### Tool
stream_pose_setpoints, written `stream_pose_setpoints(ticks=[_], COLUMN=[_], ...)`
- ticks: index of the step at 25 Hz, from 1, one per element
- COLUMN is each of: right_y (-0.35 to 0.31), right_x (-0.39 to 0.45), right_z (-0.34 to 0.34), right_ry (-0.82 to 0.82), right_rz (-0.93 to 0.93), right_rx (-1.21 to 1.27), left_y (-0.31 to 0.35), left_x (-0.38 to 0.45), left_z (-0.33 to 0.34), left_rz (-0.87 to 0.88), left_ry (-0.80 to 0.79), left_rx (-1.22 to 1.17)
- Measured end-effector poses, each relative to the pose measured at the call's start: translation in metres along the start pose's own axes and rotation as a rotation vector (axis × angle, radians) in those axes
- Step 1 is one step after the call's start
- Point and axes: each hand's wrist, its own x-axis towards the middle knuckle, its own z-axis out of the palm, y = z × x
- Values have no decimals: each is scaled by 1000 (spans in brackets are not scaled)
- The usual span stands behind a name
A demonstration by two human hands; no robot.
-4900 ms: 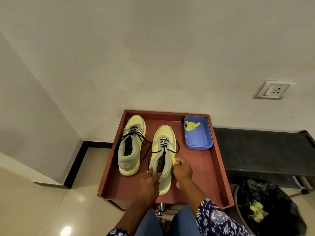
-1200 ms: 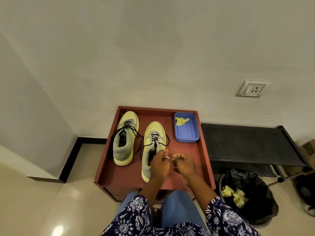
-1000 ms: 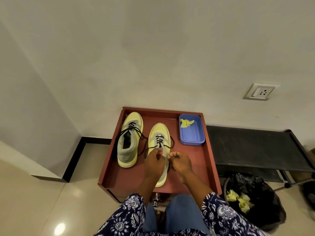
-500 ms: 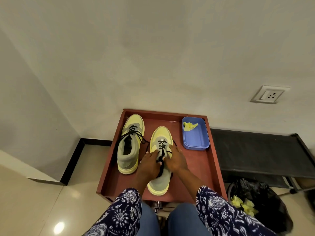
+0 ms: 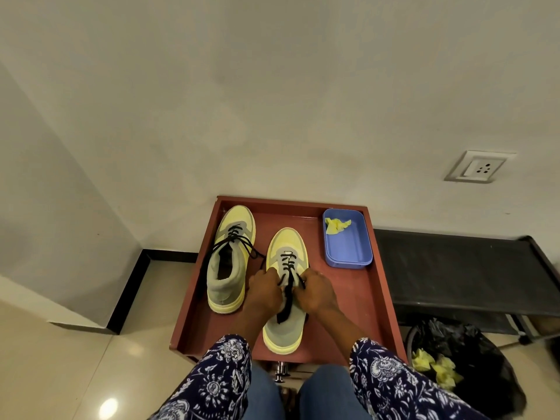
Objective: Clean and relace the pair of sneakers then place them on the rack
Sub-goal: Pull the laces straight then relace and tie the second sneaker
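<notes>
**A:** What lies where?

**B:** Two yellow-and-grey fabric sneakers rest on the red-brown wooden desk (image 5: 375, 301), which has a raised rim. The left sneaker (image 5: 231, 262) lies near the left rim, its black lace loose and trailing. The right sneaker (image 5: 286, 294) lies mid-desk, toe toward the wall, heel toward the person, its long axis running away from the body.

**A:** And the hands?

**B:** The left hand (image 5: 264, 291) and the right hand (image 5: 316, 291) meet over the right sneaker's tongue, one on each side. Fingers of both are curled, and each appears to pinch an end of the black lace (image 5: 286, 301); exact finger contact is too small to resolve. A lace end hangs down toward the heel between the wrists.

**A:** Which relation governs the next move?

**B:** Judged from this view, lacing proceeds up the eyelet rows toward the ankle opening, that is, toward the person along the shoe's axis. Both hands sit equally near, directly above the work.

**A:** Room and edges?

**B:** Bare desk lies right of the sneaker. A blue rectangular plastic tub (image 5: 348, 241) holding a crumpled yellow cloth (image 5: 336, 225) stands at the far right corner, apart from the hands. The black metal rack (image 5: 466, 271) adjoins the desk's right rim; the right hand is nearer to it.
</notes>
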Motion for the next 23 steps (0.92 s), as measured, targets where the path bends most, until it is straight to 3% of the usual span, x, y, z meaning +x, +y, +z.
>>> stream_pose_setpoints(ticks=[12, 23], right_y=[9, 5], right_x=[-8, 0], right_z=[-11, -28], right_ry=[-78, -90], right_rz=[-3, -46], right_rx=[100, 134], left_y=[5, 5], left_x=[-3, -4], left_z=[-9, -19], left_rz=[-51, -73], left_ry=[-65, -1], left_rx=[-88, -191])
